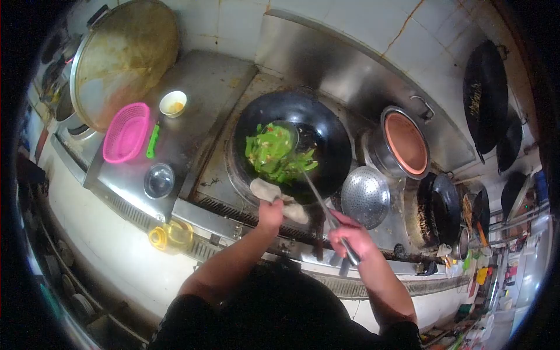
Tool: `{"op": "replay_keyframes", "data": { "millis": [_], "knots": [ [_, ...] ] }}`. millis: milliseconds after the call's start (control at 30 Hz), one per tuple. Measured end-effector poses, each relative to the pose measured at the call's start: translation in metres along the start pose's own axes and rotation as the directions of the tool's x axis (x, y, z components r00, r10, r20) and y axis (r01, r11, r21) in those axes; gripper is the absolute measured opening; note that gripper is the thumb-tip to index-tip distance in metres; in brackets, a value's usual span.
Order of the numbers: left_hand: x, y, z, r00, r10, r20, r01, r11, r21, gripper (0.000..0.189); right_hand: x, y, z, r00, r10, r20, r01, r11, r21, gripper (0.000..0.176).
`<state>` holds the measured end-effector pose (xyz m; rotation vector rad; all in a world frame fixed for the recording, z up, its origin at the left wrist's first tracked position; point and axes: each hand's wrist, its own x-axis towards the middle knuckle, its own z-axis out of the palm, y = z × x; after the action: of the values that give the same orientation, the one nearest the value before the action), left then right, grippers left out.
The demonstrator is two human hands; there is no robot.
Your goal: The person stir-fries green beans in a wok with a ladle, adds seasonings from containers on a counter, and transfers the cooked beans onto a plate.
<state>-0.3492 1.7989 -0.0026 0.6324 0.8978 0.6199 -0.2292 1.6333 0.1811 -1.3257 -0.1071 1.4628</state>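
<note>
A large black wok (333, 140) sits on the stove with chopped green vegetables (271, 153) in its left half, lighter bits mixed among them. My left hand (270, 214) is closed on a pale cloth (265, 190) at the wok's near rim; the cloth hides what part of the rim lies under it. My right hand (352, 236) is wrapped round the long metal handle of a ladle (319, 201). The handle slants down into the wok, and its head is among the vegetables, partly covered by them.
Right of the wok are a perforated strainer (366, 197) and a pot with an orange-brown inside (406, 143). On the left counter lie a pink basket (126, 133), a green-handled knife (153, 140), a white bowl (173, 104) and a clear bowl (159, 181). A yellow jug (172, 235) stands near the front edge.
</note>
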Motion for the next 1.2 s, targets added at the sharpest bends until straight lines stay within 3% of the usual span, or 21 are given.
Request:
{"op": "replay_keyframes", "data": {
  "millis": [33, 67, 167, 400, 467, 600, 633, 667, 700, 733, 767, 800, 867, 933, 967, 1000, 1033, 1067, 1133, 1167, 1200],
  "knots": [
    [-0.002, 0.002, 0.002, 1.000, 0.000, 0.007, 0.000, 1.000, 0.001, 0.040, -0.014, -0.006, 0.015, 0.991, -0.032, -0.133, 0.000, 0.971, -0.237, 0.074],
    [-0.004, 0.005, 0.004, 1.000, -0.014, -0.014, 0.014, 1.000, 0.001, 0.040, -0.019, -0.007, 0.014, 0.990, -0.037, -0.135, 0.004, 0.972, -0.236, 0.074],
    [-0.002, 0.003, 0.003, 0.999, -0.001, -0.032, 0.001, 1.000, -0.003, 0.041, -0.036, -0.012, 0.003, 0.972, -0.218, -0.089, 0.064, 0.608, -0.791, 0.074],
    [0.007, -0.008, -0.003, 1.000, 0.002, -0.025, -0.001, 1.000, 0.010, 0.040, -0.044, -0.003, -0.016, 0.953, -0.250, -0.169, -0.053, 0.414, -0.909, 0.077],
    [0.007, -0.008, -0.002, 1.000, 0.007, -0.016, -0.007, 1.000, -0.014, 0.040, -0.018, 0.018, -0.040, 0.797, -0.582, 0.161, 0.025, -0.235, -0.972, 0.079],
    [0.001, 0.001, 0.002, 1.000, -0.020, -0.013, 0.019, 0.999, -0.026, 0.039, 0.030, 0.048, -0.035, 0.822, -0.569, 0.007, -0.117, -0.181, -0.977, 0.075],
    [0.002, 0.000, 0.002, 1.000, -0.021, -0.017, 0.020, 0.999, -0.031, 0.039, 0.034, 0.052, -0.011, 0.884, -0.409, -0.226, -0.037, 0.421, -0.906, 0.068],
    [0.004, -0.004, 0.000, 1.000, -0.004, -0.018, 0.004, 1.000, -0.021, 0.038, 0.034, 0.052, 0.004, 0.940, -0.134, -0.315, -0.040, 0.870, -0.491, 0.062],
    [0.006, -0.007, -0.001, 1.000, 0.012, -0.017, -0.012, 1.000, -0.006, 0.038, 0.034, 0.044, 0.008, 0.941, -0.129, -0.314, -0.045, 0.870, -0.491, 0.062],
    [0.009, -0.012, -0.003, 1.000, 0.009, -0.019, -0.009, 1.000, -0.004, 0.038, 0.036, 0.033, 0.010, 0.983, 0.089, -0.163, -0.096, 0.995, -0.040, 0.054],
    [0.013, -0.016, -0.004, 0.999, 0.033, -0.033, -0.032, 0.999, 0.027, 0.037, 0.036, 0.026, 0.012, 0.975, 0.209, 0.074, -0.221, 0.889, 0.401, 0.048],
    [0.016, -0.020, -0.006, 0.997, 0.059, -0.047, -0.056, 0.997, 0.058, 0.037, 0.035, 0.025, 0.012, 0.975, 0.210, 0.076, -0.222, 0.889, 0.401, 0.048],
    [0.009, -0.011, -0.004, 0.999, 0.052, -0.013, -0.052, 0.999, 0.016, 0.037, 0.033, 0.022, 0.015, 0.936, 0.116, 0.332, -0.307, 0.730, 0.611, 0.038],
    [0.005, -0.005, -0.003, 0.999, 0.045, 0.025, -0.044, 0.999, -0.026, 0.038, 0.020, 0.016, 0.028, 0.947, 0.128, 0.293, -0.280, 0.775, 0.566, 0.049],
    [0.005, -0.004, -0.003, 0.999, 0.019, 0.028, -0.019, 1.000, -0.015, 0.038, 0.009, 0.011, 0.043, 0.994, 0.085, 0.065, -0.097, 0.972, 0.213, 0.058],
    [0.005, -0.002, -0.002, 0.999, -0.007, 0.034, 0.007, 1.000, -0.004, 0.039, 0.002, 0.007, 0.052, 0.990, -0.055, -0.129, 0.026, 0.977, -0.212, 0.068],
    [0.004, -0.001, -0.002, 0.999, -0.007, 0.038, 0.007, 1.000, -0.003, 0.039, -0.004, 0.006, 0.050, 0.988, -0.122, -0.090, 0.070, 0.894, -0.442, 0.071],
    [0.003, 0.001, -0.002, 0.999, -0.017, 0.044, 0.017, 1.000, 0.004, 0.040, -0.008, 0.008, 0.043, 0.988, -0.125, -0.092, 0.072, 0.894, -0.441, 0.071],
    [0.000, 0.004, 0.001, 0.998, -0.026, 0.051, 0.025, 1.000, 0.009, 0.041, -0.016, 0.015, 0.026, 0.931, -0.359, -0.057, 0.082, 0.360, -0.929, 0.071],
    [-0.002, 0.005, 0.003, 1.000, -0.013, 0.022, 0.014, 1.000, -0.015, 0.042, -0.026, 0.014, 0.028, 0.907, -0.421, -0.033, 0.038, 0.160, -0.986, 0.072],
    [-0.004, 0.007, 0.005, 1.000, -0.001, -0.007, 0.001, 0.999, -0.038, 0.043, -0.029, 0.022, 0.020, 0.907, -0.421, -0.033, 0.038, 0.159, -0.986, 0.072]
  ]
}}
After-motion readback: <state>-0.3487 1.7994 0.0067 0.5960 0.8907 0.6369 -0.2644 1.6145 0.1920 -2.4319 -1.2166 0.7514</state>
